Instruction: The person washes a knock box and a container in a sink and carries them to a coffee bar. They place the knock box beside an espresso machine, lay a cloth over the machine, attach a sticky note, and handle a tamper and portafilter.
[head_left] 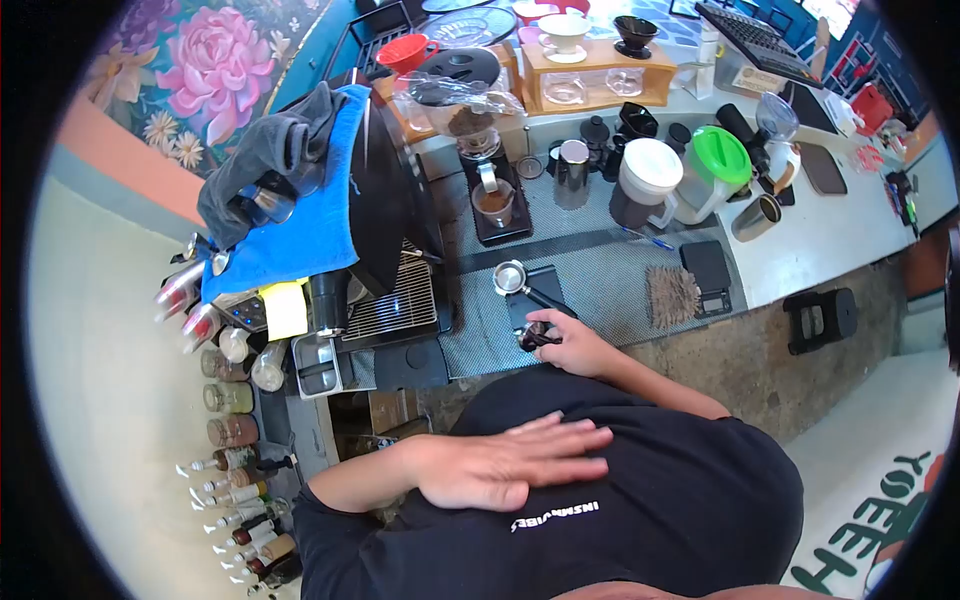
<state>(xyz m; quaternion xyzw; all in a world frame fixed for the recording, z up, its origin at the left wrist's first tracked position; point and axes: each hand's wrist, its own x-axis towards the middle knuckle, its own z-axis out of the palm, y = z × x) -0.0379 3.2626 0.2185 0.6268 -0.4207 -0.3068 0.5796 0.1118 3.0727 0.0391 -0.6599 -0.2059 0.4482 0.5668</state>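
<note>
My left hand [515, 465] lies flat over the front of my black shirt [640, 450], its fingers stretched out and holding nothing. Over the front edge of the counter, my right hand [575, 345] has its fingers closed around a dark, glossy tamper [537, 337] with a bit of silver at its base. Just beyond it rests a portafilter [510, 278], its metal basket facing up and its black handle pointing toward my right hand. Both are at a dark tamping mat [545, 285]. Whether the basket holds any grounds I cannot tell.
An espresso machine [385, 200] draped with a blue towel [290, 240] stands on the left. Behind the mat is a coffee grinder [480, 150] with a cup of grounds [493, 203]. Pitchers [715, 170], a brown brush-like pad [672, 297] and a black scale [707, 270] sit to the right.
</note>
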